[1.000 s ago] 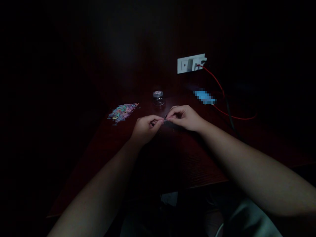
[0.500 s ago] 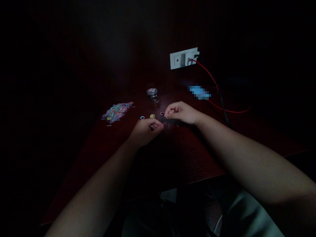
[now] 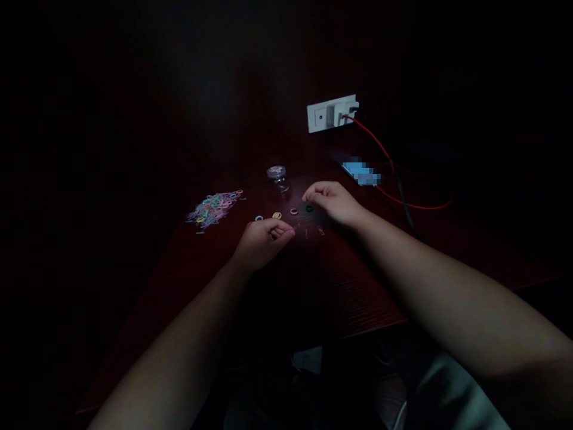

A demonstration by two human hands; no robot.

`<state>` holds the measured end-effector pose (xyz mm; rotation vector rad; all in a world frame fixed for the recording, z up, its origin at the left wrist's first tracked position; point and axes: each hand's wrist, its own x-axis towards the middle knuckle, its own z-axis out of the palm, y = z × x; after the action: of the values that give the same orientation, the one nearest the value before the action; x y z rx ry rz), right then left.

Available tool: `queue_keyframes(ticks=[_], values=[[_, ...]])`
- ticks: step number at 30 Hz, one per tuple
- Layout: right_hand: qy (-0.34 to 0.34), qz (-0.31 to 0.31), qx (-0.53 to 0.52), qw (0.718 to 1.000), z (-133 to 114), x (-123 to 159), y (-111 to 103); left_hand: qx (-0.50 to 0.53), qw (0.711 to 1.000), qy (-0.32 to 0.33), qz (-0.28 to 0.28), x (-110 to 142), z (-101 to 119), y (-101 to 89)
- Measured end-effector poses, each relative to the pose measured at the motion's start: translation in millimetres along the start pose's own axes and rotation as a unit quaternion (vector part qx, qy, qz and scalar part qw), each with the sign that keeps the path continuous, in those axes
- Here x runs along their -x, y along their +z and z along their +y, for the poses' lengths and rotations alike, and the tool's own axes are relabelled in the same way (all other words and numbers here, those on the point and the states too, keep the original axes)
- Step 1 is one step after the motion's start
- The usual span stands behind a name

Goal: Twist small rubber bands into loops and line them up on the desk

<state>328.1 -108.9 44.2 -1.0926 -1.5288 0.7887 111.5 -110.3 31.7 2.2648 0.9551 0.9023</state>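
Observation:
My left hand [image 3: 264,240] rests low over the dark red table, thumb and forefinger pinched; a thin pale strand shows at the tips, too small to name. My right hand [image 3: 335,202] is raised slightly farther away, its fingertips pressed together, and whatever they hold is hidden. Between and beyond the hands lie small rings like hair elastics: a blue one [image 3: 259,218], a yellow one [image 3: 277,215], a pink one [image 3: 294,212] and a dark one [image 3: 309,208]. Small thin pieces [image 3: 321,231] lie on the table near my left fingertips.
A heap of colourful small elastics [image 3: 213,209] lies to the left. Behind the rings stands a clear lidded jar [image 3: 276,177]. A phone-like blue-screened object [image 3: 360,172] lies at the right, with a red cable [image 3: 379,140] running to a wall socket [image 3: 320,117].
My right hand has lifted slightly away from the pink ring, uncovering the dark ring beneath it. My left hand stays pinched in nearly the same place. The view has shifted slightly.

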Motion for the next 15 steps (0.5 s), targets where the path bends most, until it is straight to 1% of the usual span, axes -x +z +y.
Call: queue_keyframes(ticks=[1, 3, 6, 10, 12, 15], values=[[0.001, -0.053, 0.011, 0.999, -3.3, 2.9, 2.2, 0.004, 1.0, -0.001, 0.0, 0.1, 0.4, 0.1], [0.001, -0.131, 0.025, 0.991, -8.7, 7.5, 4.7, 0.013, 1.0, -0.006, -0.003, 0.3, 1.3, 0.4], [0.01, -0.2, 0.003, 0.98, -14.1, 12.3, 5.0, 0.029, 0.999, -0.02, -0.007, 0.4, 2.4, 0.9], [0.042, -0.254, -0.041, 0.966, -16.5, 16.4, 4.7, 0.046, 0.998, -0.031, -0.012, 0.0, 2.4, 1.5], [0.041, -0.263, -0.046, 0.963, -15.6, 17.2, 5.3, 0.052, 0.998, -0.038, -0.017, -0.3, 2.0, 1.7], [0.025, -0.26, -0.031, 0.965, -13.1, 16.5, 6.2, 0.055, 0.997, -0.041, -0.02, -0.4, 1.4, 1.8]])
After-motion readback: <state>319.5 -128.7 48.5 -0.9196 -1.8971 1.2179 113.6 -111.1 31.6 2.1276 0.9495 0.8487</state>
